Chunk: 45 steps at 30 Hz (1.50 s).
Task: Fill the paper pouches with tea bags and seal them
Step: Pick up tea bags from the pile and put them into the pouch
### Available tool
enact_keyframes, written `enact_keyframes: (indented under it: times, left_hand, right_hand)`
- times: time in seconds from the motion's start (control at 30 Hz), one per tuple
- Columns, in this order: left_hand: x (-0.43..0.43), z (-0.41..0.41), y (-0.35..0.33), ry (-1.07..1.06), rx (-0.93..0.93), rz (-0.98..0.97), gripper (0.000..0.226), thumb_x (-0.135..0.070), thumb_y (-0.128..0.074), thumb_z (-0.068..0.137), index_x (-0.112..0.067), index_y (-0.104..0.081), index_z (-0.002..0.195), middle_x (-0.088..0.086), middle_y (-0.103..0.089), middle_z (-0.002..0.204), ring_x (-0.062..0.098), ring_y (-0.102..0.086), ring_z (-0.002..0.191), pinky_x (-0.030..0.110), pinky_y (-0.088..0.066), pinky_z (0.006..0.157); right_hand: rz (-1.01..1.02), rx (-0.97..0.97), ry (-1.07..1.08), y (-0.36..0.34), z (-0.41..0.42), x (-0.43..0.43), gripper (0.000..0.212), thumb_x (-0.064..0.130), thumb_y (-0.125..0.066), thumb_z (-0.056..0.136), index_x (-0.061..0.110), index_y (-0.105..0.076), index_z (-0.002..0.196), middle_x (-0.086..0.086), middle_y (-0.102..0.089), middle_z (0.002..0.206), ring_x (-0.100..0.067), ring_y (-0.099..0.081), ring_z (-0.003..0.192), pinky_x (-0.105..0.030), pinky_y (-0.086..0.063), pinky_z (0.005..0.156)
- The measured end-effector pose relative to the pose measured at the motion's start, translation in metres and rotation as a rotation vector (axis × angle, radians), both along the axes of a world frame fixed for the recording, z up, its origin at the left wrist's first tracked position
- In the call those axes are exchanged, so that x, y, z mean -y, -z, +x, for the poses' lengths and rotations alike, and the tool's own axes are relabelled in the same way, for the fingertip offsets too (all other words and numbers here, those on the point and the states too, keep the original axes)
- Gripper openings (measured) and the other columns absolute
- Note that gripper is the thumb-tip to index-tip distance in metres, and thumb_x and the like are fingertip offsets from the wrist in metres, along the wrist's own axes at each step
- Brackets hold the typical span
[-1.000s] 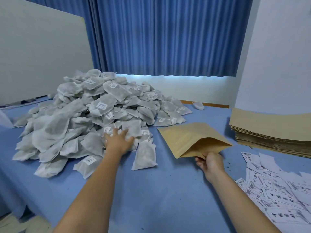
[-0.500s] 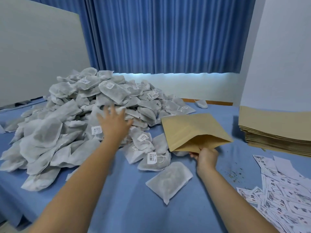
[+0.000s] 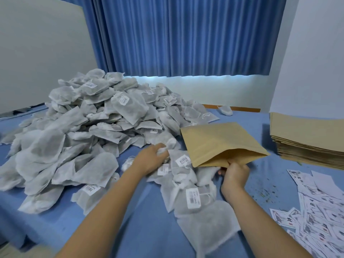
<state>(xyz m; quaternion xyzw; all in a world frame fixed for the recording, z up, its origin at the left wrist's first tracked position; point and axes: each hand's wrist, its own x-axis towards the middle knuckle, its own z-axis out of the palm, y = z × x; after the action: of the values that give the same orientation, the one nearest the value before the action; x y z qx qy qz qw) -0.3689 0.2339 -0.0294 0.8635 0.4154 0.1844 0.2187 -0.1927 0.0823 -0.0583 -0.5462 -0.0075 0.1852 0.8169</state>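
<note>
Out of sight
Left hand (image 3: pixel 149 161) fingertips buried in tea bags (image 3: pixel 178 175); right hand (image 3: pixel 235 175) thumb tip inside pouch (image 3: pixel 219 140); label sheets (image 3: pixel 320 211) cut off right, print unreadable.

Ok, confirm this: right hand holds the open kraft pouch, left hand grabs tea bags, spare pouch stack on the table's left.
Not quite. The head view shows the spare pouch stack on the right of the table. The rest holds: right hand holds the open kraft pouch, left hand grabs tea bags.
</note>
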Motion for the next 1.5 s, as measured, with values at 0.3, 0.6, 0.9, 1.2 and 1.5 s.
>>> enact_keyframes:
  times: [0.3,0.6,0.9,1.2,1.5]
  left_hand:
    - [0.05,0.036,0.004,-0.072,-0.098,0.173,0.05,-0.037,-0.055,0.087,-0.029,-0.044,0.135,0.007,-0.054,0.126,0.027,-0.053,0.112,0.039,-0.049,0.084]
    - [0.058,0.069,-0.067,-0.14,0.187,0.438,0.009,-0.015,-0.056,0.084,-0.007,-0.055,0.088,0.02,-0.06,0.087,0.036,-0.059,0.083,0.032,-0.033,0.061]
    - [0.173,0.17,-0.029,0.441,-0.235,0.288,0.039,-0.046,-0.058,0.08,-0.028,-0.056,0.115,0.008,-0.056,0.11,0.029,-0.055,0.105,0.034,-0.045,0.08]
    - [0.177,0.183,-0.034,0.453,-0.234,0.456,0.023,-0.047,-0.054,0.081,-0.034,-0.059,0.099,-0.002,-0.064,0.095,0.025,-0.062,0.092,0.028,-0.042,0.064]
    - [0.219,0.18,-0.103,0.224,0.431,0.595,0.034,-0.007,-0.058,0.082,-0.023,-0.064,0.111,0.001,-0.062,0.095,0.021,-0.058,0.084,0.032,-0.042,0.059]
  right_hand:
    - [0.075,-0.09,-0.045,-0.034,0.015,0.041,0.027,0.0,-0.046,0.089,0.01,-0.055,0.066,0.0,-0.055,0.041,-0.01,-0.048,0.03,-0.017,-0.038,0.035]
    - [0.202,0.022,-0.013,-0.074,0.055,0.111,0.007,0.003,-0.047,0.096,0.006,-0.053,0.094,-0.008,-0.057,0.067,-0.01,-0.049,0.034,-0.021,-0.036,0.039]
    - [0.242,0.035,0.153,-0.066,0.094,0.172,0.01,0.005,-0.045,0.098,0.005,-0.052,0.091,-0.01,-0.057,0.066,-0.009,-0.052,0.035,-0.018,-0.039,0.037]
    - [0.314,-0.047,0.065,-0.05,0.099,0.192,0.018,0.007,-0.046,0.1,0.013,-0.055,0.086,-0.004,-0.057,0.067,-0.01,-0.053,0.043,-0.019,-0.043,0.041]
    - [0.088,0.07,0.197,-0.044,0.112,0.202,0.023,0.011,-0.041,0.099,0.015,-0.048,0.077,0.008,-0.054,0.038,-0.004,-0.045,0.034,-0.015,-0.033,0.037]
